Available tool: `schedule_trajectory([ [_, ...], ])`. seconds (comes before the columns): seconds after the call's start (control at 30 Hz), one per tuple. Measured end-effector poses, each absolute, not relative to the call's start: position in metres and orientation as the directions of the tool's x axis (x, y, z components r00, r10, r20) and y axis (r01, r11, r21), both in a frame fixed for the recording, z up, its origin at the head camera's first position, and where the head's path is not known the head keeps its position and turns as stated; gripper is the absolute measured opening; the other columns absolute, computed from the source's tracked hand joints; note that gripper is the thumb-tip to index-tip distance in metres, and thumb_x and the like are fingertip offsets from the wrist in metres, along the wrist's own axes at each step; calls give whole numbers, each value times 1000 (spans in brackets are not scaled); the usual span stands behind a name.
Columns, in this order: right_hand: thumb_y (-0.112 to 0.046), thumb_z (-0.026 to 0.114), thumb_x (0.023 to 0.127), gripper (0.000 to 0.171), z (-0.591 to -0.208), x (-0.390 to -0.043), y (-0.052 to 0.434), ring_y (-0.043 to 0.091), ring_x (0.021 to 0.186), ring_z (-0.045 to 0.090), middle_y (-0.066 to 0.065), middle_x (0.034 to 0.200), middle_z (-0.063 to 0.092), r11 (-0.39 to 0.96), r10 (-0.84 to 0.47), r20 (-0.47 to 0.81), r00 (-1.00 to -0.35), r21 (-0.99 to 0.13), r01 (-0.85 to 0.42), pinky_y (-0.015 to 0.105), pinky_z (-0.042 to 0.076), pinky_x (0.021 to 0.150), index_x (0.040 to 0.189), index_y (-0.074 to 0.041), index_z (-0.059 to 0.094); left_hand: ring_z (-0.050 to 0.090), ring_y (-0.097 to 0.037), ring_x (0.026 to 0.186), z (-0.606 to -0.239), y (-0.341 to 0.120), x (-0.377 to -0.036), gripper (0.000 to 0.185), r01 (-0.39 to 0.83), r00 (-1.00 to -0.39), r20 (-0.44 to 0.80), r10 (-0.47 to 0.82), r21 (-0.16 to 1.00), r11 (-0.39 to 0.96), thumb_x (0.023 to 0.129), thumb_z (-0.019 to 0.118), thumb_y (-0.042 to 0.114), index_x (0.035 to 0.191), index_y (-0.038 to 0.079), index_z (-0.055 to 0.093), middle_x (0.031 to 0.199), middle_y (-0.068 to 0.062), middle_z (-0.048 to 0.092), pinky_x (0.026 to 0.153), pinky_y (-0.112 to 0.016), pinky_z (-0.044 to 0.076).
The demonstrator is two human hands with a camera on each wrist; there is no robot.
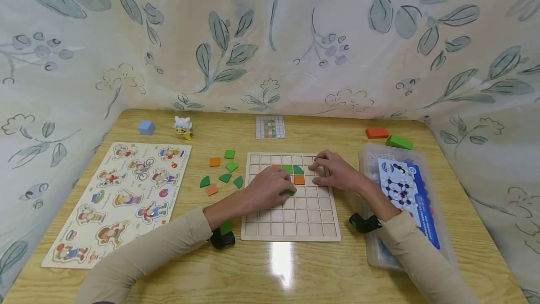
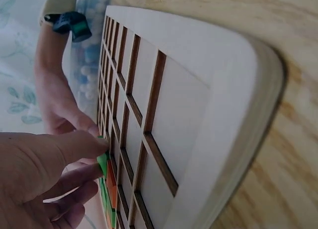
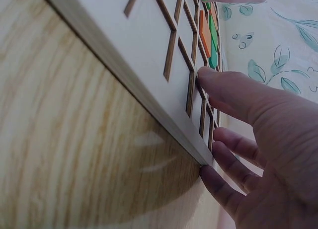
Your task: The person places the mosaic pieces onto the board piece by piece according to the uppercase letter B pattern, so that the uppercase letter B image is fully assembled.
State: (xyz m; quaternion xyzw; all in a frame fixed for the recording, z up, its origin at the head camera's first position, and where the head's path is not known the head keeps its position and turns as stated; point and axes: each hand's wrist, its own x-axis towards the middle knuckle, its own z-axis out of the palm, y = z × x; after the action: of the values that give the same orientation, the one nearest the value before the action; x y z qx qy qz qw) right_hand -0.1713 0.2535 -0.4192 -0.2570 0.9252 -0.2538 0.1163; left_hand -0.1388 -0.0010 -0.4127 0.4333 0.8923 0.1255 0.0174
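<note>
The left hand (image 1: 270, 186) pinches a green piece (image 2: 102, 158) between the thumb and a finger, close over the middle of the pale grid board (image 1: 291, 238); whether the piece already touches its cell, one cannot tell. The right hand (image 1: 337, 171) lies at the board's 2 o'clock, its fingers spread and loosely bent, holding nothing, with the thumb upon the grid.

Toward 12 o'clock from the board's middle, a green square (image 1: 288, 169), a dark green quarter-round (image 1: 298, 170) and an orange square (image 1: 299, 180) sit in cells.

Outside the board, at 10 o'clock, loose coloured pieces (image 1: 231, 166) are scattered on the table (image 1: 320, 271), whose surface is yellowish wood grain, glossy, with a white reflection at 6 o'clock. A picture puzzle (image 1: 139, 183) lies at 9 o'clock; farther, at 10, stand a blue block (image 1: 146, 128) and a small figurine (image 1: 183, 127). A printed grid card (image 1: 270, 127) is at 12, a red block (image 1: 377, 133) and a green block (image 1: 399, 142) at 2, and a clear plastic box (image 1: 373, 259) at 3.

Behind the table, from 9 through 12 to 3 o'clock, hangs a pale cloth (image 1: 228, 55) with grey-green leaves and berries.
</note>
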Motion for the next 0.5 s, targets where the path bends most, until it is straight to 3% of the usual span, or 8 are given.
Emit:
schedule_trajectory([
  [0.17,-21,73,86,29,-419,-172,254,35,116,46,17,126,51,741,-533,-90,-841,-529,-413,52,40,94,114,-11,69,57,-14,93,-412,-2,-136,10,785,-617,122,777,169,596,89,69,23,92,25,78,101,5,69,76,-27,44],
  [0.27,-21,74,86,29,-420,-172,254,35,116,46,18,126,51,743,-532,-90,-842,-526,-413,51,40,94,113,-12,69,57,-15,98,-411,-7,-132,11,784,-620,130,774,139,605,90,68,26,97,25,77,107,4,67,78,-29,46],
  [0.5,-21,74,85,29,-422,-171,253,35,114,47,18,126,51,749,-529,-82,-845,-514,-419,50,40,93,113,-12,70,60,-15,96,-393,-55,-114,24,706,-696,119,708,293,644,90,69,27,112,18,71,106,2,66,77,-29,51],
])
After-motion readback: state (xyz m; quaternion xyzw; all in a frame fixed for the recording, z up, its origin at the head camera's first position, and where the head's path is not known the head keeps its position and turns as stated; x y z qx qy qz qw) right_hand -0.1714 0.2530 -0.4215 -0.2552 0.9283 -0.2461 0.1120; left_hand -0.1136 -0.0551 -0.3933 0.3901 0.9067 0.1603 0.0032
